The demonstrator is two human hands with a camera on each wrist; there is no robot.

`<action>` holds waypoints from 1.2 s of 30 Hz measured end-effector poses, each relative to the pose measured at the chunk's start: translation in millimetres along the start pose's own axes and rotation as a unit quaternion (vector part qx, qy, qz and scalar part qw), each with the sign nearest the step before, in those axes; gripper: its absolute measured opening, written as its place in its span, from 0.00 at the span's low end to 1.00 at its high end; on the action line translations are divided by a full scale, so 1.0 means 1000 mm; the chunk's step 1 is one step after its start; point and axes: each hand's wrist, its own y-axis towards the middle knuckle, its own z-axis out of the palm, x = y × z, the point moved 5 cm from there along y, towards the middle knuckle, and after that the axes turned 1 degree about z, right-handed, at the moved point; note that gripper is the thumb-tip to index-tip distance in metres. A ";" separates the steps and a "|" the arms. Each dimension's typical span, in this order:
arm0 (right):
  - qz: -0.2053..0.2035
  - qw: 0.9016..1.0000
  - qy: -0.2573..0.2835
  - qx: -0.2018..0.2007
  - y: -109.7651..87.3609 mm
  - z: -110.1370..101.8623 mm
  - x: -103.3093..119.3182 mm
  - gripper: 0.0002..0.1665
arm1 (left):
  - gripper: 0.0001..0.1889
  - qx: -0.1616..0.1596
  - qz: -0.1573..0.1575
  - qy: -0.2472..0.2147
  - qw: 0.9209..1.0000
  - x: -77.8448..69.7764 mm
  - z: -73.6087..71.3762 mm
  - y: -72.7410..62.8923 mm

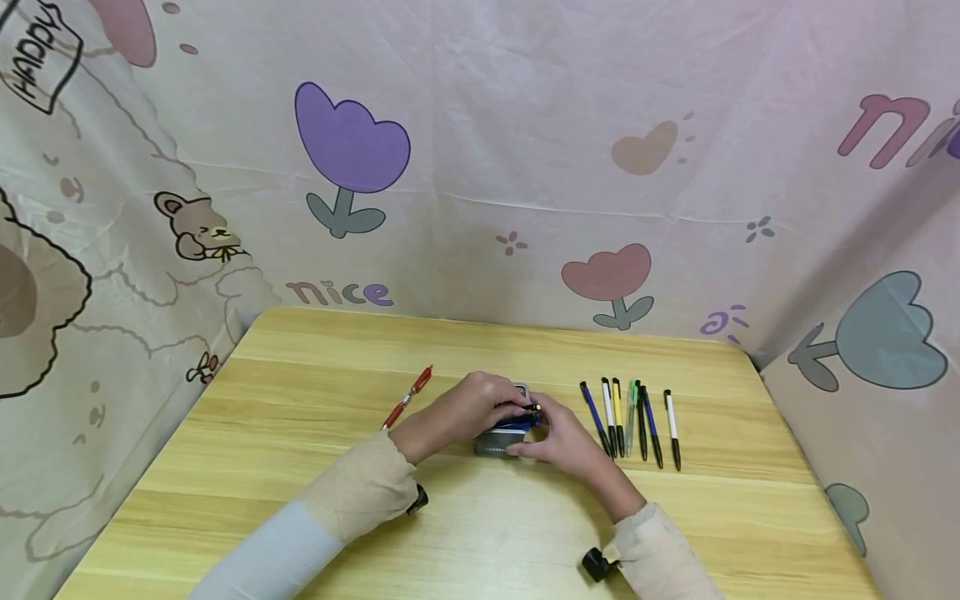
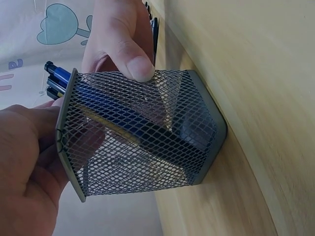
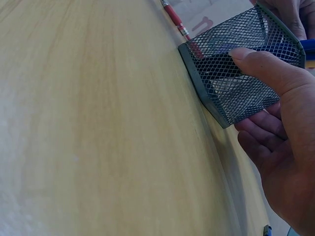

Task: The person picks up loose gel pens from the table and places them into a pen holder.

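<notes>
A dark metal mesh pen holder stands at the middle of the table, with several pens inside leaning the same way. My right hand grips its side; in the right wrist view the thumb lies on the mesh and the fingers curl behind. Above the open top, my left hand pinches a dark pen at the rim; its fingertips are partly hidden. From the mouth, in the left wrist view, a blue pen sticks out, and a yellow-and-black pen shows through the mesh.
To the right lies a loose row of pens: blue, a white pen, a yellow pen, a green-topped pen and black ones. A red pen lies left of the holder. Behind the wooden table hangs a printed curtain.
</notes>
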 end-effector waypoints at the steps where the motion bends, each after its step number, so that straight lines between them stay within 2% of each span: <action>1: 0.000 1.000 0.000 -0.001 0.000 0.000 0.000 0.48 | 0.08 0.003 0.000 0.002 1.000 0.000 0.000 0.000; 8: -0.006 1.000 0.000 -0.001 0.001 0.000 0.000 0.46 | 0.09 0.022 -0.003 0.006 1.000 0.001 0.001 -0.001; 16: 0.000 1.000 0.000 -0.003 0.000 0.000 0.000 0.49 | 0.13 0.018 -0.014 0.007 1.000 0.000 -0.007 -0.003; 21: 0.001 1.000 0.007 -0.003 0.000 0.000 0.000 0.50 | 0.14 -0.018 -0.036 -0.004 0.999 0.004 -0.018 -0.005; 26: 0.000 1.000 0.007 -0.009 0.000 -0.001 -0.001 0.49 | 0.15 -0.062 -0.078 0.030 0.995 0.013 -0.025 -0.009; 30: 0.000 1.000 0.003 -0.011 0.001 -0.001 0.000 0.48 | 0.15 -0.096 -0.096 0.057 0.989 0.021 -0.029 -0.013; 33: 0.000 1.000 -0.003 -0.012 0.001 -0.001 0.000 0.48 | 0.15 -0.106 -0.116 0.073 0.985 0.030 -0.032 -0.017; 36: 0.003 1.000 -0.014 -0.016 0.000 -0.001 -0.001 0.50 | 0.16 -0.103 -0.146 0.083 0.980 0.040 -0.032 -0.021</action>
